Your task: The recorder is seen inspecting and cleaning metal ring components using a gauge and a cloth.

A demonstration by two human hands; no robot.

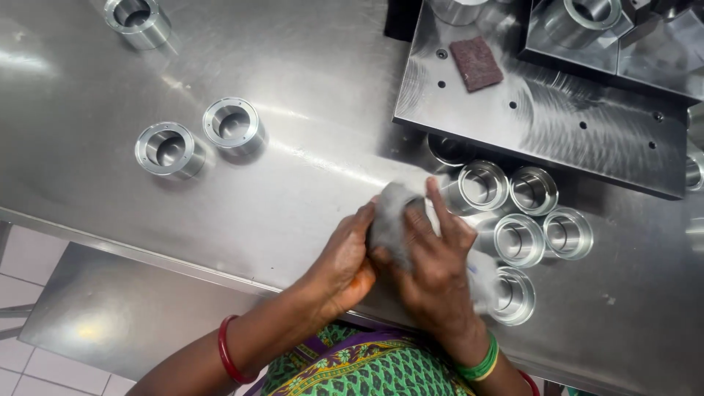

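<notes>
My left hand (343, 258) and my right hand (434, 262) meet near the table's front edge, both closed around a grey cloth (392, 213) bunched between them. Whatever the cloth wraps is hidden. Just right of my right hand lies a cluster of several shiny metal rings (519, 239); the nearest one (511, 295) sits beside my right wrist. Two more metal rings (170, 149) (233, 123) stand apart at the left, and another (138, 20) is at the far left corner.
The steel table (308, 73) has a lower shelf (117, 308) at its front left. A thick drilled metal plate (557, 117) lies at the back right with a reddish abrasive pad (476, 64) on it. More metal blocks (587, 29) stand behind it.
</notes>
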